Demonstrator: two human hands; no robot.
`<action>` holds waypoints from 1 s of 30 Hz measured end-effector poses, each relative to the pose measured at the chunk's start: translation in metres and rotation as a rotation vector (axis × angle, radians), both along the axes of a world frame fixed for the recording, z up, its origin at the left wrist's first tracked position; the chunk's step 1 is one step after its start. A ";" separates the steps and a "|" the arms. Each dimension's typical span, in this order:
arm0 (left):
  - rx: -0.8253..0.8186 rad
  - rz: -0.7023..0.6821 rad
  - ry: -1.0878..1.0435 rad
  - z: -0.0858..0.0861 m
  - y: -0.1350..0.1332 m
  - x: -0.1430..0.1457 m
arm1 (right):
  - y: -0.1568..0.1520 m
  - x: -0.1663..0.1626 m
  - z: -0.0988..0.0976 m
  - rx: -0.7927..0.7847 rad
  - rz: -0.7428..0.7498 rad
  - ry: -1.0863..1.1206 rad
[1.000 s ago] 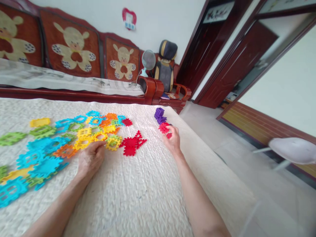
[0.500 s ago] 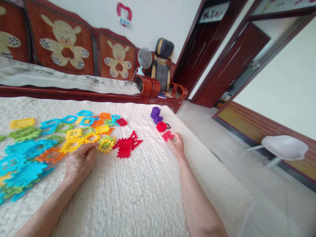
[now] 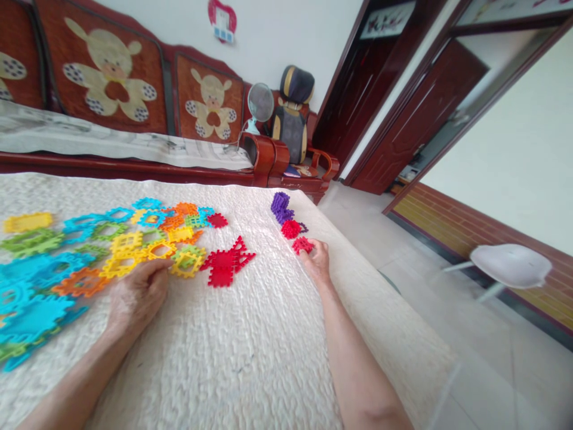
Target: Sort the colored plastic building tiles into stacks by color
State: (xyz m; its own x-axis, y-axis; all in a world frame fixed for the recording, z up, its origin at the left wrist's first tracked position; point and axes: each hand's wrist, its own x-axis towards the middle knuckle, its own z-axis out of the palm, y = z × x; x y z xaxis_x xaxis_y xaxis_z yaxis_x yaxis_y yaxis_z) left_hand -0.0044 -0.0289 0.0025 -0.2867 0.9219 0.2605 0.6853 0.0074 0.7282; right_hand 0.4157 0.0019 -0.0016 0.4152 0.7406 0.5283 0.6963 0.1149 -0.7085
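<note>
My right hand (image 3: 319, 263) pinches a red interlocking plastic piece (image 3: 302, 245) near the right edge of the covered table. Just beyond it lie a stack of red pieces (image 3: 290, 229) and a purple stack (image 3: 281, 207). My left hand (image 3: 141, 292) is closed, its knuckles up, beside the yellow pieces (image 3: 125, 263); whatever its fingers hold is hidden. Between the hands, several flat red pieces (image 3: 221, 267) lie overlapping, one of them a triangular frame.
A spread of blue pieces (image 3: 38, 316), orange pieces (image 3: 83, 282) and green pieces (image 3: 33, 242) covers the left side of the quilted white cloth (image 3: 215, 358). Behind stands a wooden sofa (image 3: 201, 173) with a small fan (image 3: 259, 104). A white stool (image 3: 510, 266) is on the floor at right.
The view has shifted slightly, moving the pieces a little left in the picture. The red piece in my right hand sits flatter, close to the cloth. My left hand stays closed.
</note>
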 end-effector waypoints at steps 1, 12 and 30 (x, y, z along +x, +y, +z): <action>-0.003 0.000 0.002 0.000 0.000 0.000 | 0.000 0.000 0.000 -0.015 -0.008 0.006; 0.012 -0.003 0.008 0.005 -0.002 0.001 | -0.002 -0.007 0.005 -0.304 -0.103 -0.128; -0.012 0.002 -0.008 0.006 -0.003 0.002 | -0.003 -0.012 0.012 -0.371 -0.077 -0.164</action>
State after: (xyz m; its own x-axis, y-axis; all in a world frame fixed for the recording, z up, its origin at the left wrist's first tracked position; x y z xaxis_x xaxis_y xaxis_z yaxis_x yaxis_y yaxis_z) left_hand -0.0019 -0.0319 0.0082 -0.2903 0.9245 0.2470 0.6793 0.0173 0.7336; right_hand 0.4037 -0.0006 0.0101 0.4094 0.8634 0.2949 0.7999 -0.1842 -0.5711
